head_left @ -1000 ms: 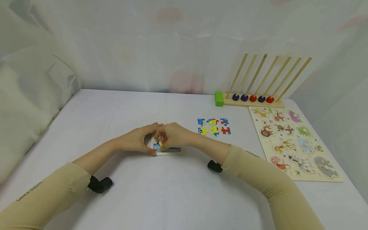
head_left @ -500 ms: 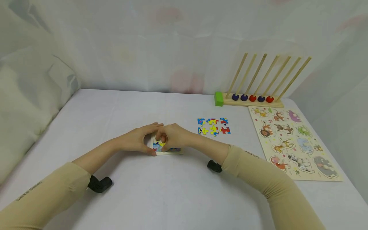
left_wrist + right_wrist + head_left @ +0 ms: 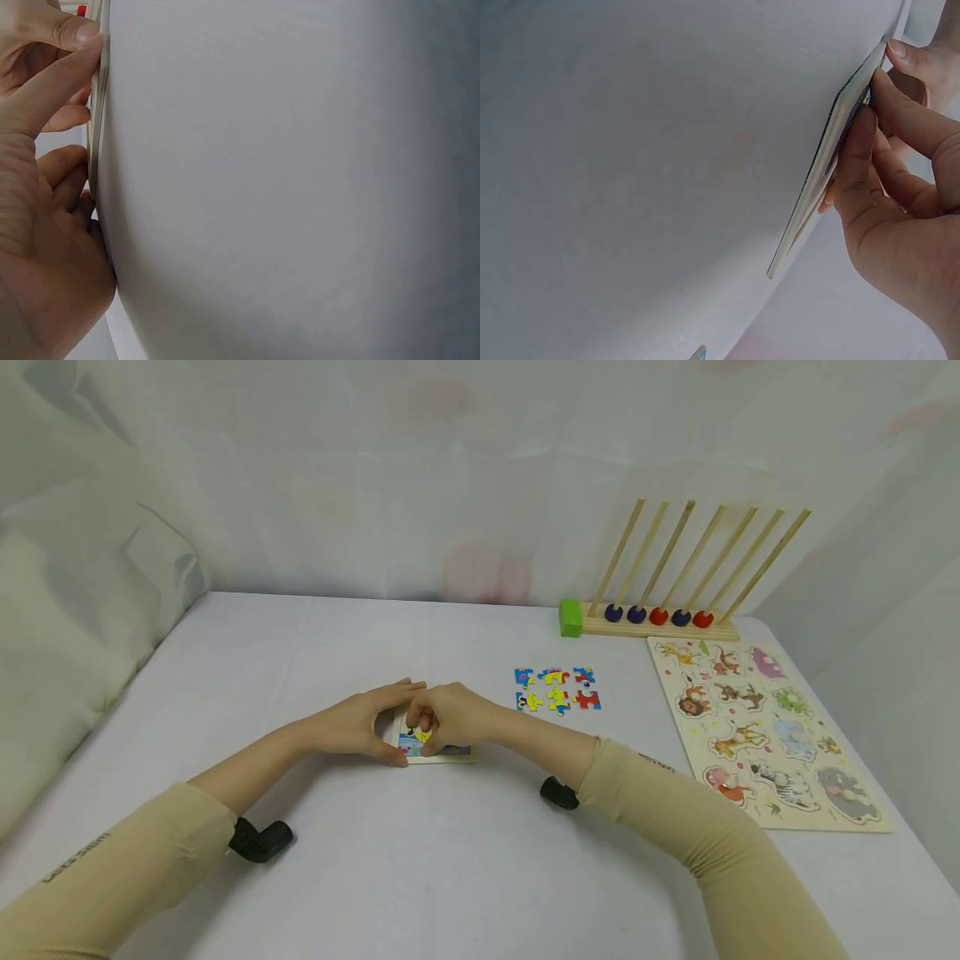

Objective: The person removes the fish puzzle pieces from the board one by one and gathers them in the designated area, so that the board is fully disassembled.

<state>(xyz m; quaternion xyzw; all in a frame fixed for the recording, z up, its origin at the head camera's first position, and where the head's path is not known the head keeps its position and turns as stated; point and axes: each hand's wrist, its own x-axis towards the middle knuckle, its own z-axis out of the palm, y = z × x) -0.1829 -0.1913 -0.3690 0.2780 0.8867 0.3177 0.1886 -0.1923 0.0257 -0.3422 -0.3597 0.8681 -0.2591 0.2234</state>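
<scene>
Head: white table (image 3: 450, 860), pale drapery (image 3: 300, 485)

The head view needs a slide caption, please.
Left hand and right hand touch a puzzle board beside six loose pieces.

- We see soft, even, fairly bright light over the tabletop (image 3: 450, 860) in the head view.
- Diffuse shadows lie under the left sleeve (image 3: 135, 860) and right sleeve (image 3: 675, 810).
- Both wrist views look dimmer and greyer to us, darkening toward the left one's right edge.
- We find the rim of the puzzle board (image 3: 821, 159) reasonably crisp.
</scene>
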